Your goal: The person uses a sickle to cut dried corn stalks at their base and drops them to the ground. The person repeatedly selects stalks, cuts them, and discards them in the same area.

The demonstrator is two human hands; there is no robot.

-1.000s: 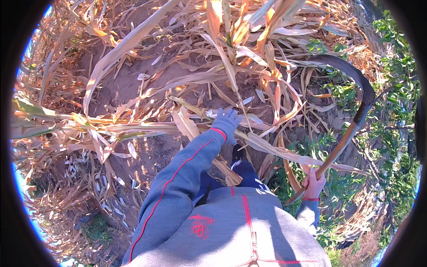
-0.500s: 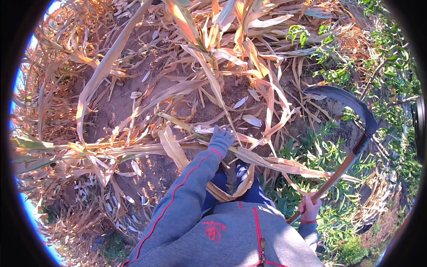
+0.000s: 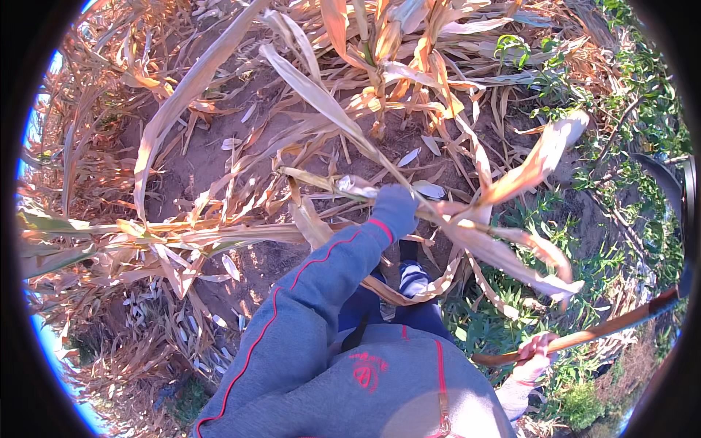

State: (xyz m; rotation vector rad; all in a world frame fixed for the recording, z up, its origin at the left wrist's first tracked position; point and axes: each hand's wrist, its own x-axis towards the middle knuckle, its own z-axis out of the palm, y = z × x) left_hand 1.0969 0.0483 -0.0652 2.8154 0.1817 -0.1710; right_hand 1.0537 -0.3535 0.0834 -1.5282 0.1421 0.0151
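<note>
At frame centre the gloved left hand (image 3: 394, 208) grips a dry tan maize stalk (image 3: 219, 235) lying leftward; lower right, the right hand (image 3: 535, 352) clasps a long wooden-handled sickle (image 3: 606, 327) angled up-right.

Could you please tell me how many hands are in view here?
2: the gloved left hand grips a dry stalk at centre; the right hand holds the sickle lower right.

Sunlit bare soil (image 3: 219, 164), green weeds (image 3: 511, 321)
</note>
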